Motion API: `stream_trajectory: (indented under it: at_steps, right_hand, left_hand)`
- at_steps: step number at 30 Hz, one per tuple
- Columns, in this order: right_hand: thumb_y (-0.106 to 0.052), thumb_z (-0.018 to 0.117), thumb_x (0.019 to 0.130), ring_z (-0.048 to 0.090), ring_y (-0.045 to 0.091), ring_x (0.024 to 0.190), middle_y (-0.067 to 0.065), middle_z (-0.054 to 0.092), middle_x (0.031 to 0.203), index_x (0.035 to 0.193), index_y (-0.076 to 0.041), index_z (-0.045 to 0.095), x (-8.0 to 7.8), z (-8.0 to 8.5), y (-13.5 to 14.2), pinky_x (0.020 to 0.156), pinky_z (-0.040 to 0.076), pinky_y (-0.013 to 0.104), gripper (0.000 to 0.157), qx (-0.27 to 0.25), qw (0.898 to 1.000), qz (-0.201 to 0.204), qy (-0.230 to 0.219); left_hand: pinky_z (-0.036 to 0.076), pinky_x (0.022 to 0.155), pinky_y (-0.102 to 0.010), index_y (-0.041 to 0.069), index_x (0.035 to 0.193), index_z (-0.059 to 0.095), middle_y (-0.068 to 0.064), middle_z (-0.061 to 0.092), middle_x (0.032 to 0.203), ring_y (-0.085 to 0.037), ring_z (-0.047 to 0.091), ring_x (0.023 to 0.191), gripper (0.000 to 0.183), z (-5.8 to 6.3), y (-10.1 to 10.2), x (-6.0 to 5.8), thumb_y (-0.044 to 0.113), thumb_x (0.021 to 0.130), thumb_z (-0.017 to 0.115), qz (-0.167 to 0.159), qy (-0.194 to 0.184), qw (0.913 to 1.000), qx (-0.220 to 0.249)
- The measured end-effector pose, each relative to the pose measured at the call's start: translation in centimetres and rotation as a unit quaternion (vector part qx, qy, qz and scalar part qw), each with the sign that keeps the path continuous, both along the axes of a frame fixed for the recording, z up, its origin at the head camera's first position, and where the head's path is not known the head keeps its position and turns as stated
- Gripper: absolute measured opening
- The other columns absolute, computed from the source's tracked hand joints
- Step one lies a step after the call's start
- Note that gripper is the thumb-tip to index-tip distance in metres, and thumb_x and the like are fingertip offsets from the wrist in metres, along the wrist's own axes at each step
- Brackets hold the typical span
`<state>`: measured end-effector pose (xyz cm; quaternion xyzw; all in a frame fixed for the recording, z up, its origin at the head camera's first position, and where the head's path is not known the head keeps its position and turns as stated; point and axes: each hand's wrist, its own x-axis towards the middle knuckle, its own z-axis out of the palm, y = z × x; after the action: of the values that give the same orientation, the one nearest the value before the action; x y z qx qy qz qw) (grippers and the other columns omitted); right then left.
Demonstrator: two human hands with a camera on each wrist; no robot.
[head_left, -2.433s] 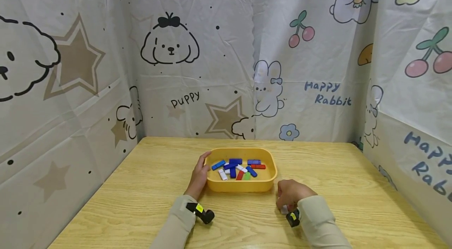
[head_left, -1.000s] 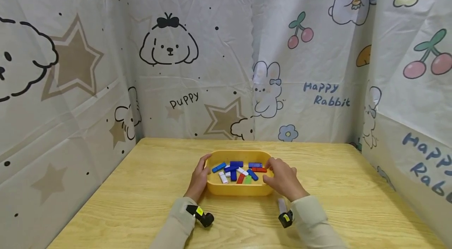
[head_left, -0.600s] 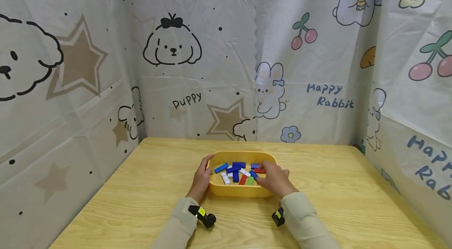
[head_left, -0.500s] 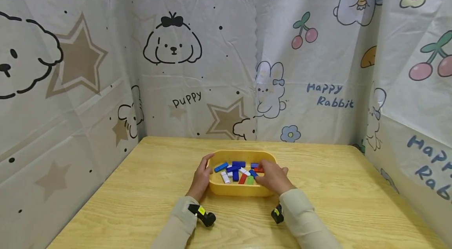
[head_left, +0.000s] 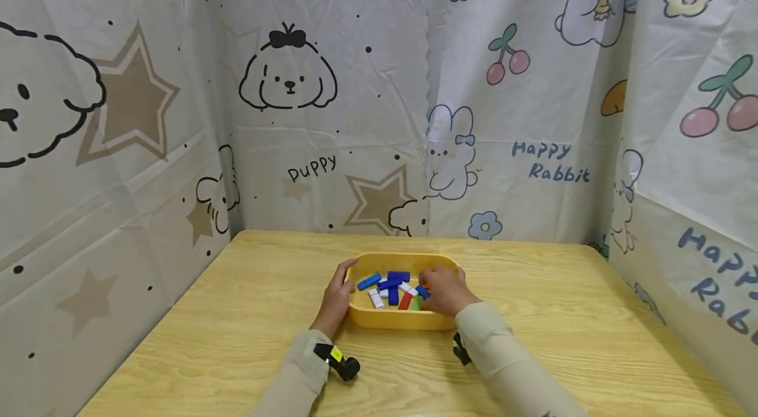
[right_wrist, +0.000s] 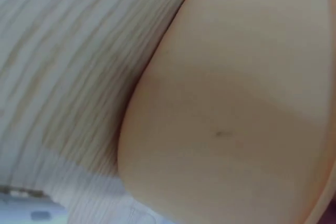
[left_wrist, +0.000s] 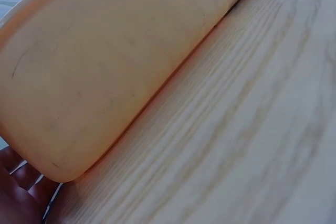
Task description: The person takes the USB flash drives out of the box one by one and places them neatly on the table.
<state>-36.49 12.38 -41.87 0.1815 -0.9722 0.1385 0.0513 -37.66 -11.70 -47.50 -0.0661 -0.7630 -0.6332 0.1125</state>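
Observation:
A yellow plastic bin (head_left: 403, 319) stands on the table with several small coloured sticks in it, like USB flash drives. Blue (head_left: 399, 276), white (head_left: 376, 298) and red sticks (head_left: 405, 300) show, and a green one (head_left: 417, 303) lies partly under the right hand. My left hand (head_left: 335, 298) grips the bin's left wall, its fingers outside and its thumb at the rim. My right hand (head_left: 444, 289) reaches over the bin's right part, fingers down among the sticks; the hand hides its fingertips, so I cannot tell whether it pinches one.
A pale stick (right_wrist: 31, 211) lies on the table near the bin's right end, in the right wrist view; my forearm hides it from the head view. Patterned curtains (head_left: 320, 141) close in the wooden table (head_left: 266, 272) at the back and both sides.
My right hand has left a pale stick on the table, moved up to the bin and then further left over the sticks in it. The left hand has stayed at the bin.

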Motion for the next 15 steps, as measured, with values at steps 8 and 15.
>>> stream_trajectory:
  at_steps: [8,15]
  right_hand:
    - [-0.029,0.080,0.077,0.052,0.017,0.089,-0.001,0.060,0.091,0.100,-0.016,0.064,-0.49,-0.33,-0.25,0.091,0.027,0.055,0.031,0.001,0.998,0.012,-0.061]
    - [-0.025,0.080,0.078,0.054,0.015,0.083,0.000,0.064,0.090,0.098,-0.017,0.067,-0.36,0.15,-0.26,0.082,0.029,0.050,0.026,-0.009,0.997,0.032,-0.071]
  left_hand:
    - [0.021,0.112,-0.052,0.013,0.139,0.047,-0.012,0.037,0.152,-0.030,0.026,0.142,0.056,-0.20,-0.15,0.03,0.002,0.084,0.041,0.000,-0.005,1.0000,-0.005]
    - [0.022,0.112,-0.051,0.014,0.139,0.047,-0.011,0.036,0.152,-0.029,0.025,0.142,0.056,0.04,-0.12,0.02,0.001,0.085,0.040,-0.002,0.002,1.0000,-0.003]
